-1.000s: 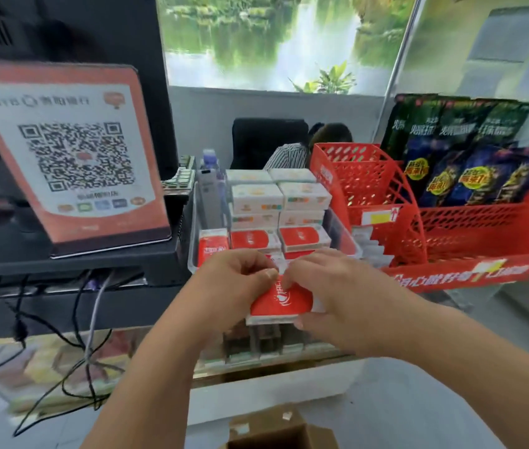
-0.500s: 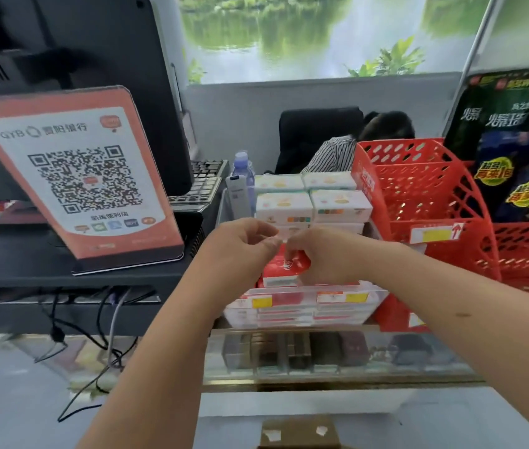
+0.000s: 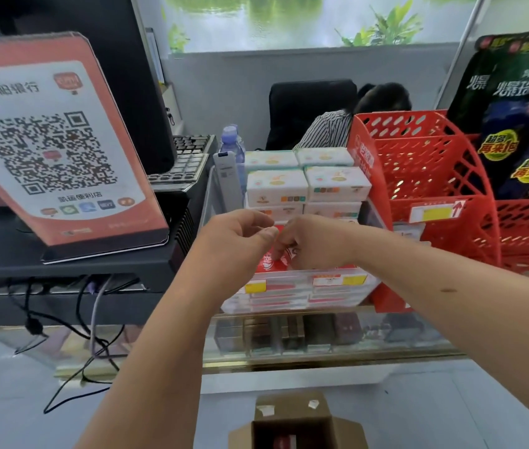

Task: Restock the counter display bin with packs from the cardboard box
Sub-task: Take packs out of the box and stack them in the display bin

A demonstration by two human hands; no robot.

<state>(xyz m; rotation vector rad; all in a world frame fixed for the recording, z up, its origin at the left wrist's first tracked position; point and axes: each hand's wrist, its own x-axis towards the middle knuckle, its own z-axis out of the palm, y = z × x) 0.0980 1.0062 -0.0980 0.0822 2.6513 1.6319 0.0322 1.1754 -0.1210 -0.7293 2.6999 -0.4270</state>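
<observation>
My left grip (image 3: 237, 241) and right grip (image 3: 316, 244) meet over the display bin (image 3: 302, 291), fingers curled, pinching one red pack (image 3: 274, 259) between them. The pack hangs just above the bin's front row, right under both grips, so neither is nearer. Its long axis seems to run side to side, though my fingers hide most of it. It looks glossy, flat and rectangular. The bin is clear hard plastic. The cardboard box (image 3: 292, 413), matte brown with its flaps open, lies well below the bin.

Shop counter: payment QR sign (image 3: 52, 147)
</observation>
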